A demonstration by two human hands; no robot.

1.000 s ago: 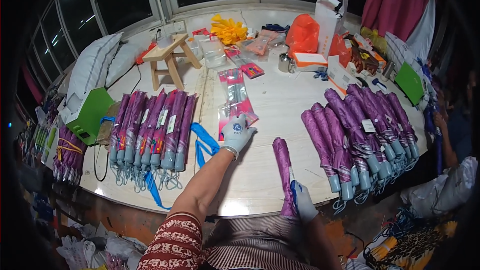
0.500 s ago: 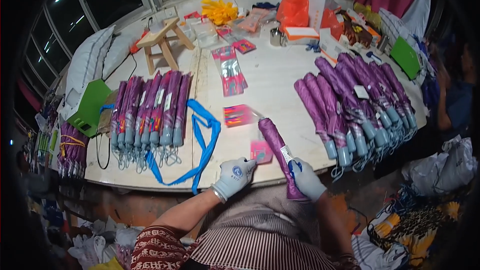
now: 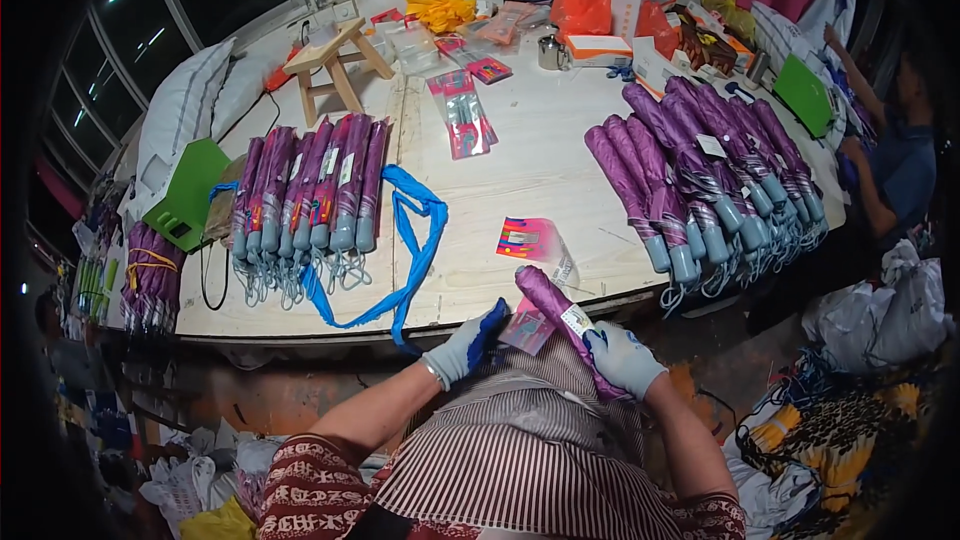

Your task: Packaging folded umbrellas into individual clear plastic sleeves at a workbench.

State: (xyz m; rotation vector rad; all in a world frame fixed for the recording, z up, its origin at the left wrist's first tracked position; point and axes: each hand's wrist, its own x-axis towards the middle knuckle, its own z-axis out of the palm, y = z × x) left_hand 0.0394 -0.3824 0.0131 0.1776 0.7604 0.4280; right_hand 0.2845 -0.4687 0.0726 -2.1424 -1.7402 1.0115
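My right hand (image 3: pixel 622 362), in a white glove with blue coating, is wrapped round a folded purple umbrella (image 3: pixel 546 297) with a white label. The umbrella slants over the table's near edge, its upper end pointing away and left. Beside and partly behind it lies a clear plastic sleeve with pink printed ends (image 3: pixel 524 236); its near end reaches past the table edge. My left hand (image 3: pixel 466 345), gloved alike, is just left of that near end, fingers stretched out and blue palm side turned toward the sleeve. Whether the fingertips touch the sleeve is hard to tell.
Sleeved umbrellas (image 3: pixel 312 190) lie in a row at left, beside a blue strap (image 3: pixel 432 240). Unsleeved purple umbrellas (image 3: pixel 700 180) are piled at right. Flat sleeves (image 3: pixel 462 118), a wooden stand (image 3: pixel 335 65) and a metal cup (image 3: pixel 551 52) sit farther back. Another person (image 3: pixel 905 155) is at far right.
The sleeve has shifted right and toward me, its far end now beyond the umbrella's tip. My left hand's fingers have straightened off its near end. The umbrella has moved slightly nearer me.
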